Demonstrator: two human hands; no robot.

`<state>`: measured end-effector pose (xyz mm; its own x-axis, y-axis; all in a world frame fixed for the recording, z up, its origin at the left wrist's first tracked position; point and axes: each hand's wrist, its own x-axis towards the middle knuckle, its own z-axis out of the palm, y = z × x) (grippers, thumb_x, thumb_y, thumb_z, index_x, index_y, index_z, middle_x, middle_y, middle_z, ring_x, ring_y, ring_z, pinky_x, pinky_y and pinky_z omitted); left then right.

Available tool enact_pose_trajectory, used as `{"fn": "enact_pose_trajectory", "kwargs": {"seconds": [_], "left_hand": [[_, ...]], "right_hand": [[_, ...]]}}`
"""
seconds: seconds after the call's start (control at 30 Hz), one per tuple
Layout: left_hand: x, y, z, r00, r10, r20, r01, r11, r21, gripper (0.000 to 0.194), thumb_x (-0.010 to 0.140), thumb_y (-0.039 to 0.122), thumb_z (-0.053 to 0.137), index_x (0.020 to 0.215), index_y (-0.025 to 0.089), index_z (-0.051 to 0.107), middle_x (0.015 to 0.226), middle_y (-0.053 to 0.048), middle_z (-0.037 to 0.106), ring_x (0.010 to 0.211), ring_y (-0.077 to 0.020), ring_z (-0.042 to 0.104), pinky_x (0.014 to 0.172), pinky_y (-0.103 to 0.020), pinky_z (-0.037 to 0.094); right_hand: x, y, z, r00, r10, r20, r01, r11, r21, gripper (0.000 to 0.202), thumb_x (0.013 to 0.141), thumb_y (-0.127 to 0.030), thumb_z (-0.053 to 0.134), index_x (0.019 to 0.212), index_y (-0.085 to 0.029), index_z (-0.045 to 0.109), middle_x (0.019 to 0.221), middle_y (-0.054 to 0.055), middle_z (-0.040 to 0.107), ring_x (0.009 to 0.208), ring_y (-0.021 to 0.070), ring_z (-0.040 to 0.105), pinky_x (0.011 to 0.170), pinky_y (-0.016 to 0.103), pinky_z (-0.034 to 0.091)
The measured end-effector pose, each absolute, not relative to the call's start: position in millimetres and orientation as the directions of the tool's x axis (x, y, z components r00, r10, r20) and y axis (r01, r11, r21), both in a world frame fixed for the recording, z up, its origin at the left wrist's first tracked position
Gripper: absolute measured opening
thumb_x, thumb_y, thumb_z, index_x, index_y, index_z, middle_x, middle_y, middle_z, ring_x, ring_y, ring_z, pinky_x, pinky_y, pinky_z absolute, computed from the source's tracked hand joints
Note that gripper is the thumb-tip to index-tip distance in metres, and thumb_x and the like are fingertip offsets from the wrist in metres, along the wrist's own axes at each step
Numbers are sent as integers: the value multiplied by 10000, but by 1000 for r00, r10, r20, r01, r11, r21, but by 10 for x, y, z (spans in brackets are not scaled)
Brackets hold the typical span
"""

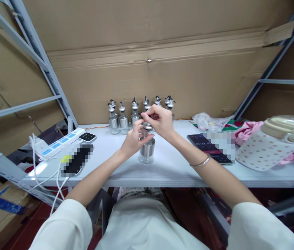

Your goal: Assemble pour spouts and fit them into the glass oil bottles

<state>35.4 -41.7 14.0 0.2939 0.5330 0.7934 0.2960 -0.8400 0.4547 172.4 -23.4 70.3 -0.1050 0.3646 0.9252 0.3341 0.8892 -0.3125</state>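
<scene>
A glass bottle with a steel sleeve (147,149) stands upright near the front middle of the white table. My left hand (134,139) curls round its neck from the left, thumb in front. Above the bottle's top, my right hand (158,119) is closed in a pinch, on the dark spout part as far as shows; the fingers partly hide it. Behind my hands, several similar bottles (114,121) with silver caps and black-tipped spouts stand in a group by the cardboard.
On the left lie a white power strip (60,142), a small black-faced device (87,137), a blurred phone (78,159) and white cables. To the right are a dark tablet-like screen (209,149), a plastic bag (209,122), pink cloth (248,132) and a dotted container (264,149).
</scene>
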Motion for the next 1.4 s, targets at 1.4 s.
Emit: {"fn": "enact_pose_trajectory", "kwargs": {"seconds": [1.4], "left_hand": [[-393,607,-321,140,754,642,972,-230,57,652,926,332,297,1469,13,132,1544,-215,139,1452,-263,116,1151,-550,64]], "right_hand": [[2733,867,-208,354,777,521,564,266,-781,701,666,-327,573,1295,-78,388,1348,239,418,1281,321,376,1067,449,302]]}}
